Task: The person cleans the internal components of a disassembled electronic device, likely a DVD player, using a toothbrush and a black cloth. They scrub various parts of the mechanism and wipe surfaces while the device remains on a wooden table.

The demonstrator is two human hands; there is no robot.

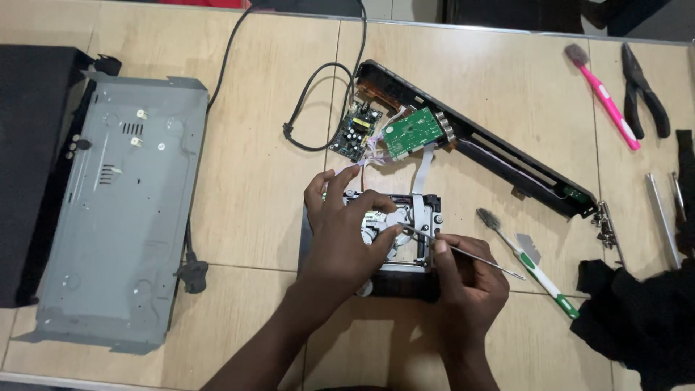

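A disc drive mechanism (414,217) of black plastic and grey metal lies in the middle of the table. My left hand (340,235) rests on its left part, fingers bent over the top. My right hand (467,279) grips a thin metal tool (463,253) whose tip lies on the mechanism near my left fingertips. Behind it, a green circuit board (411,132) and a smaller power board (355,130) are joined by wires and a flat ribbon cable to a long black front panel (499,156).
A grey metal chassis (123,210) lies at the left beside a black cover (32,159). A green-handled toothbrush (532,262), a pink toothbrush (604,94), black pliers (644,90), metal rods (662,217) and a black cloth (637,318) lie at the right. A black cord (304,94) loops behind.
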